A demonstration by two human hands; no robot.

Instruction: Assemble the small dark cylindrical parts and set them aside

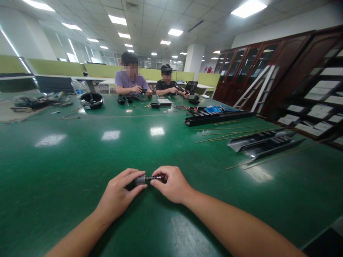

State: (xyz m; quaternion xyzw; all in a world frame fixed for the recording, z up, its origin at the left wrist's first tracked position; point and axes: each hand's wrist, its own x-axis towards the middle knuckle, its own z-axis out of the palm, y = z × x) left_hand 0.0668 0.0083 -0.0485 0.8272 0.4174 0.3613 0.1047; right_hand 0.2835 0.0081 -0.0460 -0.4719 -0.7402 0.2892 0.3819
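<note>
Close in front of me, my left hand (119,191) is closed around a short grey and black cylinder (140,180), with thumb below and fingers above. My right hand (171,184) pinches a slim dark rod (155,177) with a reddish-brown end, partly covered by the fingers. The rod's left tip meets the right end of the cylinder; whether it goes inside I cannot tell. Both pieces are held roughly level, just above the green table (80,160). What kind of parts they are is too small to tell.
Metal channels (257,148) and thin brass-coloured rods (214,137) lie to the right, with a longer black channel (203,119) behind. A black headset (91,100) sits back left. Two people (128,84) work across the table. A stepladder (261,89) stands by the cabinets.
</note>
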